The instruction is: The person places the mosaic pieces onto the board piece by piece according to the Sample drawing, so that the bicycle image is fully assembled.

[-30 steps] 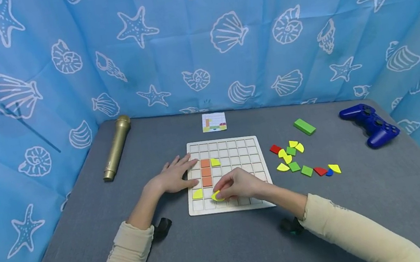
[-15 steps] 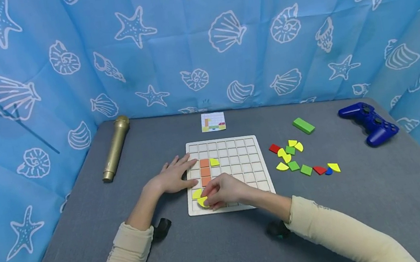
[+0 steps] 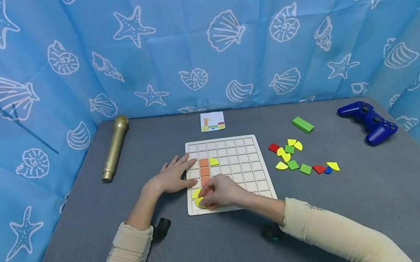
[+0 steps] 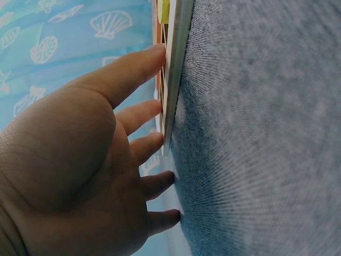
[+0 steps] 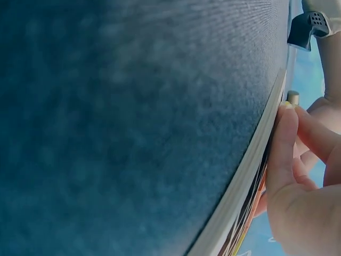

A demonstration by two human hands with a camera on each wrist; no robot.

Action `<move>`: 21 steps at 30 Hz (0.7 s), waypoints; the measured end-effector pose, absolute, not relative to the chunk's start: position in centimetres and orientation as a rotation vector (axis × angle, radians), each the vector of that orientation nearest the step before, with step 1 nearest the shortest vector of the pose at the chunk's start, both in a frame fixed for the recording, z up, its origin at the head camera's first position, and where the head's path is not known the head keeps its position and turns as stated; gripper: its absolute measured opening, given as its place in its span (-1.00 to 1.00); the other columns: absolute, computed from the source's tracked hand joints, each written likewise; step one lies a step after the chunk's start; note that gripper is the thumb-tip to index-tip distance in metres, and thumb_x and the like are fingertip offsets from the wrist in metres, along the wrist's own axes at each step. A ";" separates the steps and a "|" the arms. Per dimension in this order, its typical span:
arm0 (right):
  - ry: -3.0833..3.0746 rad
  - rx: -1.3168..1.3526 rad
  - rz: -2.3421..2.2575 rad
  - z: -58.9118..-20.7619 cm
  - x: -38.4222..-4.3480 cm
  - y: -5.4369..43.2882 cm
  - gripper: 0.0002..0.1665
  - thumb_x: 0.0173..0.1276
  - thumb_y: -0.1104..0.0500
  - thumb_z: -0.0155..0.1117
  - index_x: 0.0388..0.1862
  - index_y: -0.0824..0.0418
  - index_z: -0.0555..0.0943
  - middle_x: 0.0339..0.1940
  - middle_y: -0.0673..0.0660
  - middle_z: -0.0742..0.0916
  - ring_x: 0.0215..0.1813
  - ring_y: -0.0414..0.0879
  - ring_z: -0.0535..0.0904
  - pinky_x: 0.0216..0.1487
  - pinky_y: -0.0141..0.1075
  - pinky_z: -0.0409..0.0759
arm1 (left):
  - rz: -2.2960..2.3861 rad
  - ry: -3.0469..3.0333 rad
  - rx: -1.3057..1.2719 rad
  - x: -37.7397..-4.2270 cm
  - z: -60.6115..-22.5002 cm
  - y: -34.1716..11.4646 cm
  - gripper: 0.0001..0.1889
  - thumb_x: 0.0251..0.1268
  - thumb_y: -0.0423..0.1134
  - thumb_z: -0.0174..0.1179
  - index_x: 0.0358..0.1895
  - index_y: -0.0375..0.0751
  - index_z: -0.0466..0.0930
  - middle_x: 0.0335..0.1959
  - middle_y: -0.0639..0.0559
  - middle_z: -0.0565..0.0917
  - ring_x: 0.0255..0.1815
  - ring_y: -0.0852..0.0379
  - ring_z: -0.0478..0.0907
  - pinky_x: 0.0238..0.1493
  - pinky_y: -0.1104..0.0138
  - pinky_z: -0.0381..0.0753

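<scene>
A white gridded board [image 3: 247,166] lies on the grey table. My right hand [image 3: 220,192] pinches a yellow rounded tile [image 3: 199,203] at the board's near left corner; only a sliver of that tile [image 5: 288,104] shows at the fingertips in the right wrist view. Just beyond it sits another yellow tile [image 3: 196,193]. Three orange square tiles [image 3: 205,172] form a column, with a yellow tile [image 3: 214,161] beside the top one. My left hand [image 3: 174,176] rests on the board's left edge, fingers spread; in the left wrist view its thumb and fingertips touch the board's rim [image 4: 179,53].
Loose yellow, green, red and blue tiles [image 3: 293,165] lie right of the board. Beyond them are a green block [image 3: 303,124] and a blue game controller [image 3: 368,122]. A gold microphone [image 3: 115,149] lies at the left, a small pattern card [image 3: 212,121] behind the board.
My right hand has carried the yellow tile leftward across the board to its near left corner and slowed there. The left hand stays in place on the board's edge.
</scene>
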State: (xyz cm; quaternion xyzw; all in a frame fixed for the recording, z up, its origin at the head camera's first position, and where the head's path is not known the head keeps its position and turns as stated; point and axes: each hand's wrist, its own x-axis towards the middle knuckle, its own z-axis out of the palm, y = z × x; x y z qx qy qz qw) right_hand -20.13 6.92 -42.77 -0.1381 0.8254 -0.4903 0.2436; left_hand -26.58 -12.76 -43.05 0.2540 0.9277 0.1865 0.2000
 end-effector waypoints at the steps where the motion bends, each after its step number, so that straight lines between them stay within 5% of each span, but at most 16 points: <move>1: 2.266 -0.380 -1.334 -42.7 -20.1 6.9 -0.91 0.15 0.28 0.45 -0.37 0.26 0.69 -0.61 0.08 0.70 -0.55 -0.14 0.65 -0.50 -0.34 0.61 | 0.520 2.593 0.706 -26.6 -43.1 -12.8 -0.25 0.37 0.09 0.08 0.52 -0.10 0.04 0.53 -0.15 -0.10 0.49 -0.26 -0.26 0.35 -0.20 -0.27; 21: 2.236 -0.346 -1.422 -42.9 -20.3 7.0 -0.74 0.41 0.14 0.21 -0.32 0.31 0.70 -0.52 0.12 0.70 -0.46 -0.10 0.67 -0.43 -0.29 0.65 | 0.525 2.590 0.697 -26.5 -42.9 -12.7 -0.25 0.37 0.10 0.08 0.52 -0.09 0.04 0.53 -0.15 -0.09 0.49 -0.25 -0.26 0.36 -0.20 -0.28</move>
